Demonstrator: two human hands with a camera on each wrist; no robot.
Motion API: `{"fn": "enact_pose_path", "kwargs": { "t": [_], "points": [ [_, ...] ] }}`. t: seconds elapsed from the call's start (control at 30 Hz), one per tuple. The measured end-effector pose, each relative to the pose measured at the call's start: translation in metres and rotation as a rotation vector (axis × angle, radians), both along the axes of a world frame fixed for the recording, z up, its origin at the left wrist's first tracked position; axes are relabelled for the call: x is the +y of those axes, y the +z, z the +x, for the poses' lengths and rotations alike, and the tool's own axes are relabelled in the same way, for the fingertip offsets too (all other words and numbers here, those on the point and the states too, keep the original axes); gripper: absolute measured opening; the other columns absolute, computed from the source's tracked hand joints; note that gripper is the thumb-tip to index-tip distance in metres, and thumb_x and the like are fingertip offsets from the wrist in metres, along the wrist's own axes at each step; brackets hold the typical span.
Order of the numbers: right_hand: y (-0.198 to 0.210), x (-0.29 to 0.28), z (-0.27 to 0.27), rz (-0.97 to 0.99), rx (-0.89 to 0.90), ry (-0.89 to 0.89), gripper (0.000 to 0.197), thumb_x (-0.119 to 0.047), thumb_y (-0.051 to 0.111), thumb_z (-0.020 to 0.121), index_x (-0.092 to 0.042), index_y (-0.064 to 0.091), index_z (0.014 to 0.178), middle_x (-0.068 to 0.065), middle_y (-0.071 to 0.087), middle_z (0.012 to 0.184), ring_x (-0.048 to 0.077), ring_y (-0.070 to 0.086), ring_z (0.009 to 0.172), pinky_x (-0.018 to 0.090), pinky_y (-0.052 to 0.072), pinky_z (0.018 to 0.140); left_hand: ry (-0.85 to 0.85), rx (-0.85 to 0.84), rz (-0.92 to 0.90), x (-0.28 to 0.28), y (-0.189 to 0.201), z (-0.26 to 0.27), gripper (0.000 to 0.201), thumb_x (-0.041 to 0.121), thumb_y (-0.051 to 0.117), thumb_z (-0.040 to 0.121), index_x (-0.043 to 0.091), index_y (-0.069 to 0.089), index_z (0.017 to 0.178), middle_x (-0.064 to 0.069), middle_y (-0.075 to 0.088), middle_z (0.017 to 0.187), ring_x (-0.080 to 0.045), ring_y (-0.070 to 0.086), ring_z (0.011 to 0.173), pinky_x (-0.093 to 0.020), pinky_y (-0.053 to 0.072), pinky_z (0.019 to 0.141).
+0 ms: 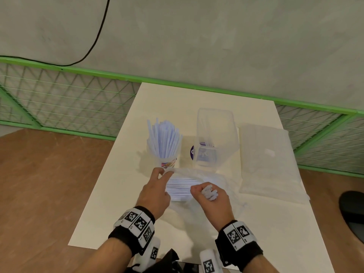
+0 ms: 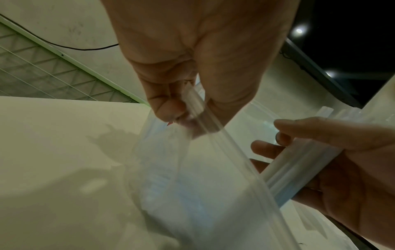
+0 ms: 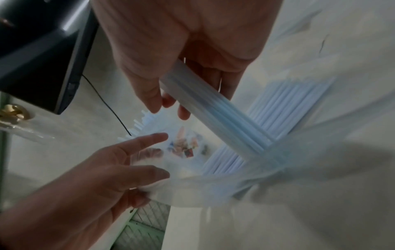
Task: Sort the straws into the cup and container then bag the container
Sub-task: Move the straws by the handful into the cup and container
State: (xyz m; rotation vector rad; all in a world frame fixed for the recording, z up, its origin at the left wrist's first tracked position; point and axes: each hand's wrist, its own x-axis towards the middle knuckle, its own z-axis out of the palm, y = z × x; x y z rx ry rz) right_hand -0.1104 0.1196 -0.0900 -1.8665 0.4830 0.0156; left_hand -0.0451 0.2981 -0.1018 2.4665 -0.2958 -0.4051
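Observation:
A printed cup [image 1: 166, 154] packed with pale blue straws [image 1: 164, 134] stands at mid table. To its right is a tall clear container [image 1: 215, 134]. In front of both lies a thin clear bag [image 1: 199, 174] with several straws [image 1: 180, 187] still inside. My left hand [image 1: 165, 172] pinches the bag's mouth edge [image 2: 193, 101]; the same left hand [image 3: 164, 155] shows from the right wrist. My right hand [image 1: 204, 192] grips a bundle of straws [image 3: 213, 108] whose far end is inside the bag. The left wrist view shows this bundle [image 2: 299, 165] in my right hand [image 2: 269, 135].
A flat clear plastic bag [image 1: 267, 160] lies on the white table [image 1: 110, 203] to the right of the container. A green mesh fence [image 1: 69, 103] runs behind the table. A dark rounded object [image 1: 352, 213] sits off the table's right edge.

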Motion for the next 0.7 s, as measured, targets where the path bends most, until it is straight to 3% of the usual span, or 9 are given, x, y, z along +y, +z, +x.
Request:
{"fn": "enact_pose_path", "kwargs": {
  "t": [0.1,0.17,0.23,0.3,0.37,0.43,0.5,0.6,0.7],
  "points": [
    [0.003,0.002,0.001,-0.16,-0.063,0.049,0.018,-0.028,0.067,0.09,-0.014,0.07,0.079,-0.003,0.07,0.08,0.003,0.062,0.075,0.009,0.044,0.07,-0.006,0.003,0.004,0.0,0.0,0.0,0.065,0.001,0.054,0.082,0.032,0.043,0.137,0.011,0.027,0.133,-0.024,0.059,0.078,-0.033,0.051,0.074],
    [0.004,-0.003,0.001,-0.27,-0.097,0.1,0.019,-0.03,0.064,0.091,-0.026,0.067,0.072,-0.014,0.067,0.074,0.001,0.061,0.076,0.007,0.042,0.069,-0.003,-0.002,0.012,0.002,0.0,0.0,0.064,0.002,0.055,0.082,0.032,0.042,0.137,0.011,0.027,0.133,-0.023,0.058,0.074,-0.031,0.05,0.073],
    [0.001,-0.01,-0.002,-0.411,-0.041,0.205,0.035,-0.032,0.057,0.091,-0.037,0.051,0.057,-0.022,0.056,0.06,0.001,0.054,0.061,0.009,0.037,0.06,0.001,0.003,0.023,0.005,0.0,0.001,0.064,0.002,0.056,0.082,0.031,0.042,0.138,0.012,0.026,0.132,-0.022,0.058,0.071,-0.032,0.051,0.072],
    [-0.005,-0.015,-0.005,-0.455,0.027,0.23,0.038,-0.036,0.052,0.09,-0.036,0.044,0.053,-0.019,0.049,0.053,0.006,0.044,0.05,0.013,0.031,0.054,-0.002,0.018,0.037,0.007,-0.001,0.001,0.064,0.002,0.056,0.083,0.03,0.041,0.138,0.012,0.025,0.131,-0.022,0.059,0.069,-0.035,0.053,0.073],
    [-0.004,-0.018,-0.003,-0.464,0.044,0.211,0.036,-0.037,0.054,0.088,-0.03,0.045,0.053,-0.011,0.048,0.048,0.01,0.042,0.046,0.021,0.036,0.056,-0.006,0.036,0.036,0.007,-0.001,0.0,0.065,0.003,0.055,0.083,0.03,0.039,0.139,0.013,0.024,0.132,-0.022,0.059,0.069,-0.036,0.054,0.075],
    [0.015,-0.019,0.009,-0.429,0.043,0.168,0.032,-0.032,0.061,0.088,-0.021,0.06,0.058,-0.007,0.059,0.053,0.011,0.055,0.051,0.031,0.048,0.06,-0.015,0.053,0.032,0.006,-0.001,-0.002,0.066,0.003,0.055,0.083,0.032,0.037,0.14,0.013,0.023,0.133,-0.022,0.059,0.072,-0.035,0.053,0.076],
    [0.053,-0.021,0.028,-0.305,-0.015,0.097,0.02,-0.026,0.068,0.085,-0.02,0.074,0.067,-0.004,0.071,0.066,0.007,0.066,0.065,0.028,0.054,0.067,-0.02,0.067,0.026,0.007,-0.002,-0.004,0.068,0.003,0.054,0.083,0.033,0.035,0.141,0.013,0.023,0.135,-0.023,0.06,0.073,-0.034,0.052,0.076],
    [0.117,-0.018,0.061,-0.041,-0.234,0.022,0.014,-0.018,0.07,0.083,-0.017,0.078,0.072,0.002,0.076,0.077,0.017,0.072,0.077,0.034,0.057,0.071,-0.016,0.082,0.005,0.011,-0.005,-0.005,0.068,0.004,0.053,0.084,0.033,0.034,0.141,0.013,0.024,0.135,-0.023,0.059,0.071,-0.033,0.052,0.075],
    [0.152,-0.01,0.101,0.031,-0.374,-0.012,0.013,-0.018,0.069,0.081,-0.017,0.078,0.073,0.006,0.076,0.08,0.026,0.073,0.081,0.044,0.06,0.069,-0.028,0.091,-0.005,0.013,-0.005,-0.007,0.068,0.004,0.053,0.084,0.034,0.033,0.142,0.013,0.023,0.132,-0.021,0.055,0.069,-0.032,0.051,0.073]
  ]
}}
